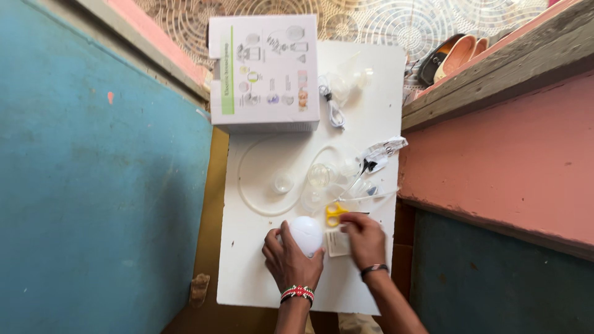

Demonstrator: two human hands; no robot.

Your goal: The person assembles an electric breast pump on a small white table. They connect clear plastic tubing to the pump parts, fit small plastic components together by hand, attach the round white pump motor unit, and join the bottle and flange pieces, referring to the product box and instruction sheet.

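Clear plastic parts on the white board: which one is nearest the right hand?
The clear piece just beyond the right hand, beside the yellow part; the small cup and round piece lie farther left.

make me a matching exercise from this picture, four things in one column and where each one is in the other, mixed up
Things:
1. white dome-shaped piece
2. yellow part
3. white box
4. white cable

Places:
A. at the far end of the white board
B. under the fingers of the left hand
C. bundled just right of the box
D. just ahead of the right hand, near its fingertips

Pairs: 1-B, 2-D, 3-A, 4-C
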